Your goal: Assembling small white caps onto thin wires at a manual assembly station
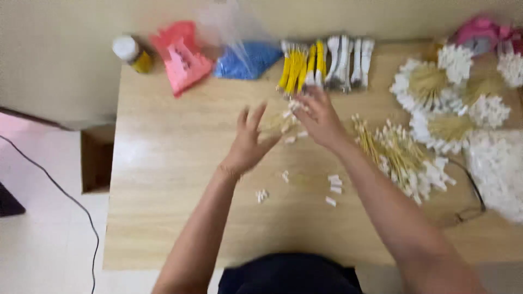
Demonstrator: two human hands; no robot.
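Working over the wooden table (pixel 180 218), my left hand (pixel 248 144) stood spread, fingers loose and holding nothing. My right hand (pixel 321 117) was pinched on a small bundle of thin sticks with white tips (pixel 283 121), though motion blur made the grip hard to read. Bundle sat mid-table between both hands, long axis roughly left to right, white tips toward the right hand. Judged them feather-light, stiff but snappable, best held mid-shaft. Loose white caps (pixel 333 188) lay scattered nearer me; a heap of tipped sticks (pixel 400 158) lay to the right.
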